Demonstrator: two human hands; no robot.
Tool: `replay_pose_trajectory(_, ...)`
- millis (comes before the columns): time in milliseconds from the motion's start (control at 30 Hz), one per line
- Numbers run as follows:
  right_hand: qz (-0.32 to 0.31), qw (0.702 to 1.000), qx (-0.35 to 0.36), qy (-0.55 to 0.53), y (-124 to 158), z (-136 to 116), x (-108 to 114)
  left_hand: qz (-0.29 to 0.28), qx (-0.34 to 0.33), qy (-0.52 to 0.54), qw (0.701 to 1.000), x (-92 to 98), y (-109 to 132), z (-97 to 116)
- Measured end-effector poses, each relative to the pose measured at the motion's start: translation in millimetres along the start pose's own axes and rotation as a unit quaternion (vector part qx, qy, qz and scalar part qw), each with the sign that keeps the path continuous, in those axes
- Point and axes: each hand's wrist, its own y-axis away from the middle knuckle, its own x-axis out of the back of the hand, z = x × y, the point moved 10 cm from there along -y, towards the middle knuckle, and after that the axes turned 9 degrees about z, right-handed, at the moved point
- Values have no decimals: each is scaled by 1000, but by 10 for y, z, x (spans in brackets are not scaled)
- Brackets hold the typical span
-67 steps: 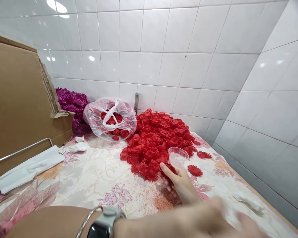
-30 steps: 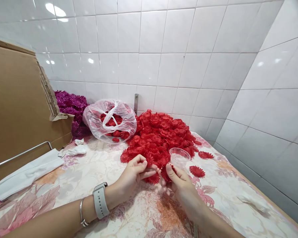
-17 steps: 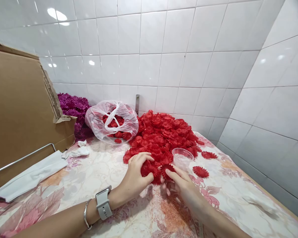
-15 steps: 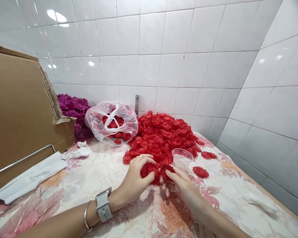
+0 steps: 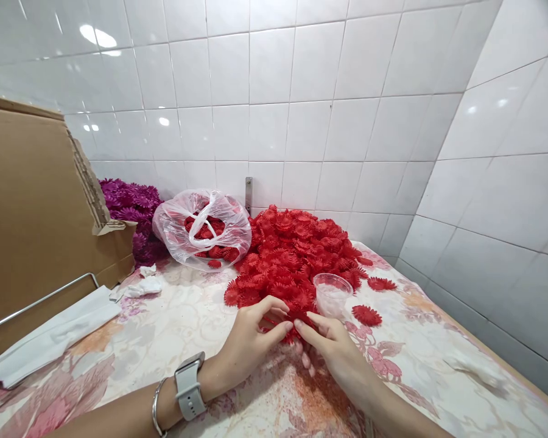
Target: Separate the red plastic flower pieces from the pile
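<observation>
A large heap of red flower-shaped pieces (image 5: pixel 296 246) lies on the floral tablecloth (image 5: pixel 178 322). At its front edge my left hand (image 5: pixel 256 331), with a watch and bangle on the wrist, curls its fingers against red petals. My right hand (image 5: pixel 335 347) pinches a red flower piece (image 5: pixel 296 317) between thumb and forefinger, its other fingers curled below. The thumbs nearly meet, and the fingers partly hide the piece. Just beyond my right hand stands a clear plastic cup (image 5: pixel 332 295); its contents are hard to make out.
A clear bag of red pieces (image 5: pixel 203 231) sits left of the heap, beside purple flower pieces (image 5: pixel 134 210). A cardboard box (image 5: pixel 31 213) and folded white cloth (image 5: pixel 55 334) are at the left. Loose red flowers (image 5: pixel 366 315) lie right of the cup. Tiled walls stand behind.
My hands have drawn closer together, and the left thumb now reaches the piece at the right fingertips. The piece has tilted, showing less of its face. The view has shifted slightly.
</observation>
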Motion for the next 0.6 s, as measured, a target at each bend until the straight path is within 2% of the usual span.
replay_pose_trajectory(133,7,1000,10,4,-10,-15,13,15,16,13,1000,23,-1,-46)
replay_pose_trajectory(267,13,999,33,21,-26,-33,21,-8,-2,-29,1000,-11,6,12)
replay_pose_trajectory(400,49,995,66,58,-27,-90,98,-26,-6,-34,999,-41,15,50)
replay_pose_trajectory(500,65,992,80,67,-20,-130,134,-33,12,-13,999,-49,15,10)
replay_pose_trajectory(600,50,995,75,48,-15,-130,106,-16,47,25,998,-14,-4,-65)
